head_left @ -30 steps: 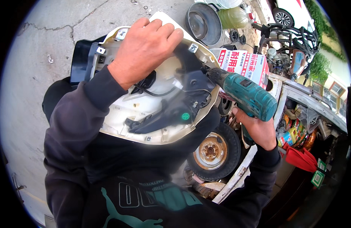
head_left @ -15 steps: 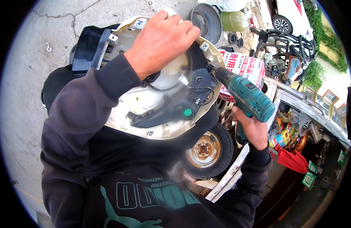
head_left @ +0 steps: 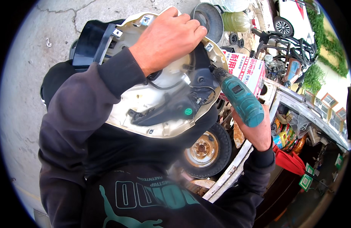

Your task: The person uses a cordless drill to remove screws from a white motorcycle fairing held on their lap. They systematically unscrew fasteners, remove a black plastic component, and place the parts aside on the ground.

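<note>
Across my lap lies a cream plastic vehicle panel point(head_left: 124, 110), hollow side up, with small metal clips along its rim. Inside it a black plastic part point(head_left: 164, 108) carries a thin cable and a round green sticker. My left hand point(head_left: 169, 40) is closed over the panel's far rim, with its fingertips hidden behind. My right hand point(head_left: 257, 131) grips a teal cordless drill point(head_left: 242, 99), whose body hides most of the fingers. The drill's tip reaches the black part near the panel's right rim; whether it sits on a screw is too small to tell.
Beyond the panel stand a grey rubber tub point(head_left: 211, 22) and a jug of yellowish liquid point(head_left: 236, 22). At right are a red-and-white carton point(head_left: 247, 72), a motorcycle frame point(head_left: 287, 49) and a white metal frame point(head_left: 282, 98). A rusty-rimmed wheel point(head_left: 206, 148) is beside my lap.
The drill has swung round, its rear end moving left and slightly nearer while its tip stays by the black part. The panel and my left hand have shifted slightly right and away.
</note>
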`<state>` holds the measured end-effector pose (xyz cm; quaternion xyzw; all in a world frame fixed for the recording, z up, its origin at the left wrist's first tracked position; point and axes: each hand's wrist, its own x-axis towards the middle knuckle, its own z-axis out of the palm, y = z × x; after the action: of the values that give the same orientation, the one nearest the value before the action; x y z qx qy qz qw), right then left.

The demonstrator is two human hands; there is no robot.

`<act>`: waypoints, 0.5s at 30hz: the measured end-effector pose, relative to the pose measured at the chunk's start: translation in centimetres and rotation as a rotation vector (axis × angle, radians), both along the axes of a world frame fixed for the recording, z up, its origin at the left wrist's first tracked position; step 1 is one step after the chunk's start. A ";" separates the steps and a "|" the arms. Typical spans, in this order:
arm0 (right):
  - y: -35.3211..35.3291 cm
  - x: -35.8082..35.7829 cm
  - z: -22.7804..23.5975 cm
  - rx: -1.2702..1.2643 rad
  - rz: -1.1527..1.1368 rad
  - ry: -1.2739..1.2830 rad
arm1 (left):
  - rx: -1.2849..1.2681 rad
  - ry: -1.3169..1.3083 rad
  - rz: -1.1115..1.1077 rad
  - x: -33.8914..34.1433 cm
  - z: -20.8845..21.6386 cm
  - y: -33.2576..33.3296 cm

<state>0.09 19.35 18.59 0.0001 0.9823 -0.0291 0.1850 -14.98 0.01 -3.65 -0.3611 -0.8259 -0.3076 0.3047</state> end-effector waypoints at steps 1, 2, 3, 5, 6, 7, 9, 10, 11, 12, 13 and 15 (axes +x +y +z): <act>-0.2 -0.8 0.4 0.037 0.004 -0.036 | 0.011 0.009 -0.005 0.0 0.0 -0.1; -0.4 -1.6 0.9 0.072 -0.007 -0.084 | -0.003 -0.021 -0.019 -0.1 0.1 -0.2; -0.5 -2.4 1.2 0.107 -0.020 -0.134 | -0.017 -0.053 -0.035 0.0 0.1 -0.3; -0.7 -3.5 1.1 0.061 -0.044 -0.153 | -0.052 -0.092 -0.066 0.0 0.3 -0.7; -0.8 -3.8 1.1 -0.018 -0.122 -0.154 | -0.075 -0.097 -0.077 -0.1 0.3 -1.0; -0.9 -3.9 0.7 -0.047 -0.080 -0.111 | -0.097 -0.103 -0.090 -0.1 0.4 -1.2; -1.1 -3.8 0.2 -0.078 -0.050 -0.047 | -0.055 -0.098 -0.115 -0.4 0.6 -1.4; -1.2 -3.7 0.1 -0.074 -0.055 -0.040 | -0.033 -0.092 -0.129 -0.5 0.7 -1.4; -1.2 -3.7 0.1 -0.051 -0.101 -0.077 | -0.005 -0.088 -0.127 -0.5 0.8 -1.3; -1.2 -3.7 0.1 -0.064 -0.082 -0.051 | 0.022 -0.085 -0.125 -0.5 0.9 -1.2; -1.3 -3.8 0.2 -0.060 -0.101 -0.070 | 0.048 -0.083 -0.121 -0.5 1.0 -1.2; -1.3 -3.9 0.3 -0.054 -0.095 -0.065 | 0.038 -0.070 -0.110 -0.5 1.0 -1.2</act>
<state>-3.81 18.00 18.86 0.0425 0.9735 -0.0643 0.2153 -15.43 -1.19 -2.68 -0.3891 -0.8090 -0.3519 0.2650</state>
